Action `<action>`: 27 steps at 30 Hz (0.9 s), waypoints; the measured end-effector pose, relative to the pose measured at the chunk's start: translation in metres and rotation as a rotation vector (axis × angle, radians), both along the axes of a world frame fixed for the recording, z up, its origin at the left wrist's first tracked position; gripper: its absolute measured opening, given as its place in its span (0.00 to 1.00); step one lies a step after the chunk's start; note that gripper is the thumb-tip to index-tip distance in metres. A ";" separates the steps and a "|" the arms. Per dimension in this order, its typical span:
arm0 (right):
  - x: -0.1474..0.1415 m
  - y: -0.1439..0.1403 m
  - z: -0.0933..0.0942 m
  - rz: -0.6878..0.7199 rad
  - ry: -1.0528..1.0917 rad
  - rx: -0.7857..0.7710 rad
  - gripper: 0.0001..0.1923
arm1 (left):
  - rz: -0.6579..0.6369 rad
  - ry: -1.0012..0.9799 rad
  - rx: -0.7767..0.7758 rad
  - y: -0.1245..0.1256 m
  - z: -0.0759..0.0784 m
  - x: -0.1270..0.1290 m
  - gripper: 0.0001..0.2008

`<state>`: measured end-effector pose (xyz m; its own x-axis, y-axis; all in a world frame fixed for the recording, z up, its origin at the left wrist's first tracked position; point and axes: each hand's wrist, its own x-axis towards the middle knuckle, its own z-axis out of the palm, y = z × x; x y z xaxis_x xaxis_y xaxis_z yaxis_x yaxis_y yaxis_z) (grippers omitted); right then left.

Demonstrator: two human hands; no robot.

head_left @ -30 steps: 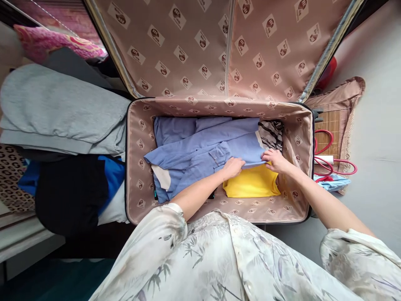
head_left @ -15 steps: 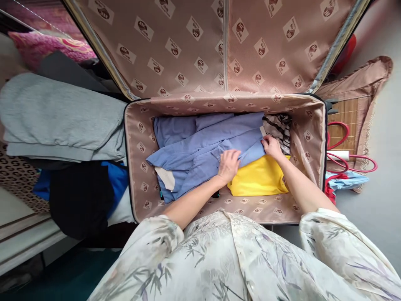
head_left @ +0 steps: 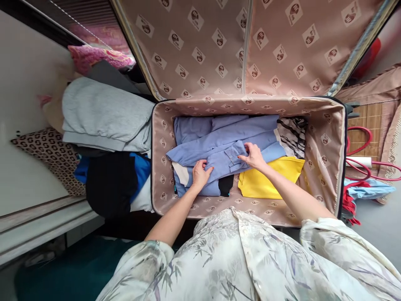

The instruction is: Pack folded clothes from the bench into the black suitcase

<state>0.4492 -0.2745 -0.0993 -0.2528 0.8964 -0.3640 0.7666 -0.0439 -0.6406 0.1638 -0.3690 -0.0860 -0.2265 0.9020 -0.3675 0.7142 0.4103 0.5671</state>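
A blue shirt [head_left: 219,142] lies lengthwise inside the open suitcase [head_left: 313,188], with a pale patch of fabric showing near its left end. My left hand [head_left: 200,174] grips the shirt's near edge, thumb and fingers closed on the cloth. Further right, my right hand [head_left: 253,156] pinches the shirt beside a folded section with a flap or cuff. Below my right forearm is a folded yellow garment [head_left: 263,184]. A black-and-white patterned cloth [head_left: 291,136] sits at the right end. Part of a black item [head_left: 226,185] shows under the shirt's near edge.
The raised lid [head_left: 203,50] stands behind the case. At the left are a folded grey garment [head_left: 106,115], a black garment [head_left: 109,184] and a patterned cushion [head_left: 50,154]. On the right lie red-handled scissors [head_left: 360,167] and a light blue cloth [head_left: 369,190].
My left hand has moved left along the shirt; my right hand has moved left from the shirt's right end. The near edge has shifted, uncovering more of the black item. The view has turned left.
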 end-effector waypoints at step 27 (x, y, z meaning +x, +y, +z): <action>-0.017 0.009 0.015 -0.103 -0.051 0.082 0.23 | -0.474 0.131 0.084 0.004 0.032 0.018 0.15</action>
<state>0.4327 -0.2654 -0.0841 -0.1407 0.9439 -0.2988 0.7923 -0.0736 -0.6057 0.1817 -0.3652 -0.0540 0.1763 0.9420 -0.2854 0.8787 -0.0199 0.4770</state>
